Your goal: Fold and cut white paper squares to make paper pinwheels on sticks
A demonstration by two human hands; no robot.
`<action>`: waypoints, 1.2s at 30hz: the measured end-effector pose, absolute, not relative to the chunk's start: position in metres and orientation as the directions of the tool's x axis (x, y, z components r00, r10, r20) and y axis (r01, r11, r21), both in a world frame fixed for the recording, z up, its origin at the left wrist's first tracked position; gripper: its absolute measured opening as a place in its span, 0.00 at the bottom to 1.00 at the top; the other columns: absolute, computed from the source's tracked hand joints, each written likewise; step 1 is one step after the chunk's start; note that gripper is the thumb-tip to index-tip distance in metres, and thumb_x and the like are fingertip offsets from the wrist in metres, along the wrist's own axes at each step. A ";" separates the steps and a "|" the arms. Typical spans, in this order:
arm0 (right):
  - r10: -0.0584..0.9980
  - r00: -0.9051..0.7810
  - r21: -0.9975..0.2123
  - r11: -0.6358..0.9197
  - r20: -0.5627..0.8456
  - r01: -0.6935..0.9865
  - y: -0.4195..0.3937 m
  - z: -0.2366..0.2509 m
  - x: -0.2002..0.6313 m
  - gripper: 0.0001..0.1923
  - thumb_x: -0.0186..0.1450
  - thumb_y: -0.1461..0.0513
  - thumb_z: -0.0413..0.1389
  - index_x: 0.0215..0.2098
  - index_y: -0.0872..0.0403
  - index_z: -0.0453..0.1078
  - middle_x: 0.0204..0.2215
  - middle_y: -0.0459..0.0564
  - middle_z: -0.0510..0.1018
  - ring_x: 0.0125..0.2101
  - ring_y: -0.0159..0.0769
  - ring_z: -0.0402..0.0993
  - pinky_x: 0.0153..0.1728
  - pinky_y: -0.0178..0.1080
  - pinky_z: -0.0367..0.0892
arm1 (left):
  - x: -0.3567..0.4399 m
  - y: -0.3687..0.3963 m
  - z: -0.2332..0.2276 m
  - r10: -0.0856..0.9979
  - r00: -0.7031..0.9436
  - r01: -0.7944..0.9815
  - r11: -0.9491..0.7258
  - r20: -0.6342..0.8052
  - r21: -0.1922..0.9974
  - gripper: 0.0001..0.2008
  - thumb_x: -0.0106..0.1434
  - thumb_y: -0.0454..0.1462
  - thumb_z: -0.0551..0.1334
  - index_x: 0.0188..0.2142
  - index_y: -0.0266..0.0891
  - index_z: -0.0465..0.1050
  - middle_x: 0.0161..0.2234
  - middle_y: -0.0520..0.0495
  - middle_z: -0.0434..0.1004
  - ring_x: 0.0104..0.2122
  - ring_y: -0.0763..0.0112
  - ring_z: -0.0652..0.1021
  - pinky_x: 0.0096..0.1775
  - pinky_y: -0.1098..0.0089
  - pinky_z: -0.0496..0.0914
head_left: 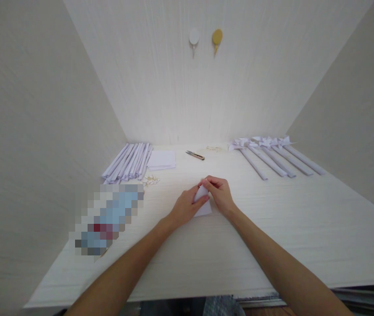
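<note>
1. Small white paper piece (203, 204): held at the centre of the frame, low on the table (272, 237), between both hands; it appears partly folded, though the exact fold cannot be made out.
2. Left hand (185, 208): closed on the paper's left edge, fingertips pinching near its upper corner.
3. Right hand (220, 193): closed on the paper's top and right edge, fingers curled over it, touching the left hand's fingertips.
4. Finished pinwheels (272, 153): about five, laid in a row at the upper right of the table, each a folded white head on a rolled paper stick; judged to be the completed portion.
5. Rolled paper sticks (129, 162): a bundle laid side by side at centre left, without heads; judged to be the portion still awaiting assembly, and larger than the finished row.
6. Stack of white paper squares (161, 159): just beside the sticks, unfolded stock remaining.
7. Snips (195, 155): lying unused above the hands.
8. Small pale pins or fasteners (150, 179): scattered below the sticks; too small to identify.
9. Progress, as judged: well under way, less than half done.
</note>
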State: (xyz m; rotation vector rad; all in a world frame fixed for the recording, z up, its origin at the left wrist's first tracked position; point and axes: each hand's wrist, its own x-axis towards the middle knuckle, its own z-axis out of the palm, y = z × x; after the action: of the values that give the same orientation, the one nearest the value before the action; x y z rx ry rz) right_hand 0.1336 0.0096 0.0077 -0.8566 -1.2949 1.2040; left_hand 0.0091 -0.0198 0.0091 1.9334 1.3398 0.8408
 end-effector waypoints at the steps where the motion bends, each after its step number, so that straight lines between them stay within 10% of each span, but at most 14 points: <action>1: 0.961 -0.112 -0.959 0.233 0.252 -0.159 0.010 0.007 0.134 0.11 0.50 0.56 0.59 0.17 0.55 0.72 0.15 0.43 0.69 0.19 0.27 0.60 0.22 0.34 0.55 | 0.009 -0.020 0.009 0.951 0.271 0.544 -0.279 0.149 0.791 0.16 0.58 0.44 0.54 0.40 0.36 0.68 0.29 0.48 0.73 0.27 0.69 0.70 0.30 0.70 0.62; 17: 0.971 0.239 -0.860 0.130 0.010 -0.494 0.026 0.003 0.145 0.14 0.41 0.53 0.65 0.18 0.55 0.74 0.15 0.42 0.69 0.18 0.24 0.59 0.20 0.32 0.54 | -0.008 0.000 0.005 0.988 -0.094 -0.130 -0.131 0.119 0.983 0.11 0.40 0.37 0.68 0.26 0.36 0.72 0.25 0.51 0.74 0.25 0.76 0.72 0.28 0.73 0.67; 36: 0.958 0.286 -0.826 0.137 -0.031 -0.547 0.024 0.001 0.140 0.14 0.43 0.53 0.65 0.20 0.55 0.73 0.20 0.44 0.73 0.20 0.25 0.64 0.20 0.32 0.60 | -0.004 -0.005 0.011 0.956 -0.266 -0.247 -0.188 0.120 0.951 0.13 0.40 0.36 0.68 0.30 0.37 0.77 0.20 0.54 0.74 0.22 0.79 0.71 0.29 0.75 0.66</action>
State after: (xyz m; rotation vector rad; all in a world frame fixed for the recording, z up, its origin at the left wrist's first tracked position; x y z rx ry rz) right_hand 0.1404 0.0237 0.0012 -0.8510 -0.5958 1.1871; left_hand -0.0039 -0.0051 0.0105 0.9830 1.0970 1.6264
